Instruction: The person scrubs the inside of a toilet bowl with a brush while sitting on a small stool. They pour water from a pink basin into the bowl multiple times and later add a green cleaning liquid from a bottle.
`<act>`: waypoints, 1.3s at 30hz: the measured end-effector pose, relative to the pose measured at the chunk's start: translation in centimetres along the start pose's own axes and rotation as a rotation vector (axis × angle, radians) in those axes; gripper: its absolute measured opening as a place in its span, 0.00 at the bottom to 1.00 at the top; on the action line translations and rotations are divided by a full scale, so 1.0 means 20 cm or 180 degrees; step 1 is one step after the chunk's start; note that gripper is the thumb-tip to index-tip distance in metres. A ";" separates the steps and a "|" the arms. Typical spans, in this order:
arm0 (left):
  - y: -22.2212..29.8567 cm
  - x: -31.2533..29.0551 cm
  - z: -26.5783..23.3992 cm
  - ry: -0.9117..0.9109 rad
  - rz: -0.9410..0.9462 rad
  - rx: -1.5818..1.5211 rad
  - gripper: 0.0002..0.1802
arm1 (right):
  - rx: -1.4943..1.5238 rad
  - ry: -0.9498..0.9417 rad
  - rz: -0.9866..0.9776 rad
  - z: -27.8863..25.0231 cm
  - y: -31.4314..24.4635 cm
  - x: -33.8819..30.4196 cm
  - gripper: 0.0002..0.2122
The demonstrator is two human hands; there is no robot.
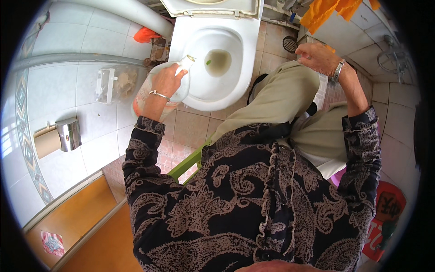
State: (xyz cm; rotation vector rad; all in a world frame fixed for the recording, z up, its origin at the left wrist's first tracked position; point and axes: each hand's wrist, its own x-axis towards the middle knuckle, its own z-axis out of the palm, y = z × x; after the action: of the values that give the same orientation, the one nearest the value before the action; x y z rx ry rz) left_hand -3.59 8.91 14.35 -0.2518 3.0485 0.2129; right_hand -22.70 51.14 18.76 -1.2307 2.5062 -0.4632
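Note:
A large whitish plastic jug (142, 94) with reddish print is in my left hand (166, 84), which is wrapped round its upper part. The jug leans toward the toilet bowl (181, 50), its uncapped mouth beside the left rim. Murky yellowish water with a small green bit (209, 62) lies in the bowl. No stream from the jug shows. Over my right knee, my right hand (319, 58) has its fingers curled toward the thumb; what they hold, if anything, is hidden.
A green stool (185, 167) is under me. Orange cloth (324, 12) hangs at upper right, near a floor drain (289, 44). A paper holder (68, 134) and a clear bag (124, 84) are on the left wall. A red object (389, 201) stands at right.

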 end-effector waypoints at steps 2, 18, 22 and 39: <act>-0.01 -0.01 0.00 -0.0038 0.0003 -0.0021 0.21 | 0.0044 -0.0098 0.0049 0.00 0.00 0.00 0.10; 0.07 -0.04 -0.03 -0.0263 -0.0321 0.0433 0.19 | -0.0045 -0.0217 0.0138 0.02 0.01 0.00 0.09; 0.06 -0.03 -0.02 -0.0236 -0.0295 0.0584 0.18 | -0.0172 -0.0396 0.0174 0.01 0.01 0.01 0.11; 0.12 -0.05 0.00 -0.0397 -0.0228 0.0821 0.16 | -0.0243 -0.0562 0.0439 0.00 -0.02 0.01 0.12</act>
State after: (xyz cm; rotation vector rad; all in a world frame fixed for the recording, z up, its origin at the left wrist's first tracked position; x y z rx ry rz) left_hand -2.99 11.52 14.73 -0.3157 2.8953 -0.1624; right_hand -22.58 50.74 18.88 -1.0656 2.4560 -0.2169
